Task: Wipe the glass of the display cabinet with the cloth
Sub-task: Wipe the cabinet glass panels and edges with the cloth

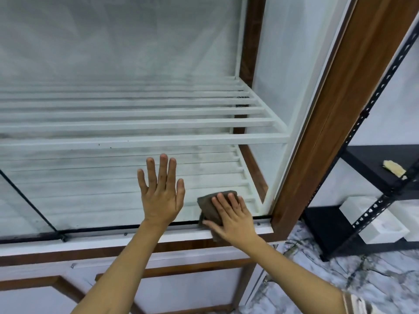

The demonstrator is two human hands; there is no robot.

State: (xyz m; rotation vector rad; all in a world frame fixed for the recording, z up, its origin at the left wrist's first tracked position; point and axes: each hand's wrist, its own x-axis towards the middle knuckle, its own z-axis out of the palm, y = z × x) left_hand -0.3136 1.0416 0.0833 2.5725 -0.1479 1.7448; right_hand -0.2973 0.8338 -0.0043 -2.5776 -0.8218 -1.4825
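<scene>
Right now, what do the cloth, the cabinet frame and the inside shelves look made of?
Cloth: soft brown fabric, folded and creased, matte. Cabinet frame: wood or wood-look laminate, streaked brown grain, slight sheen. Shelves: white painted bars, probably metal; cannot tell.

Even soft light; edges bowed, slightly blurred.

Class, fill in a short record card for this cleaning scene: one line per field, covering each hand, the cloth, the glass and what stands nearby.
Left hand: open, flat on the glass, fingers spread
Right hand: pressing the cloth to the glass
Cloth: brown, folded, at the pane's lower right corner
Glass: hazy, streaked
Inside: white slatted shelves, bare
Nearby: black metal rack to the right
</scene>
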